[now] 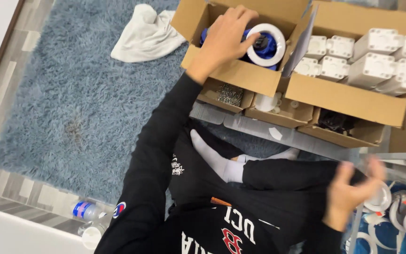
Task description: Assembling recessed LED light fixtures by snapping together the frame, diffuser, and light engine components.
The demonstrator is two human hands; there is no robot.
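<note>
Blue-and-white round fitting (265, 45) sits in the far cardboard box (240, 75), where the left hand (224, 40) grips its white rim with curled fingers. It looks rigid, light plastic, best held by that rim. Right hand (351, 190), blurred, hangs half-open and empty near similar fittings (400, 211) at near right.

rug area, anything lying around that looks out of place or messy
Yes: a crumpled white cloth lies in a heap on the blue shaggy rug beside the cardboard box the left hand reaches into. A plastic water bottle lies tipped on its side off the rug's edge.
</note>
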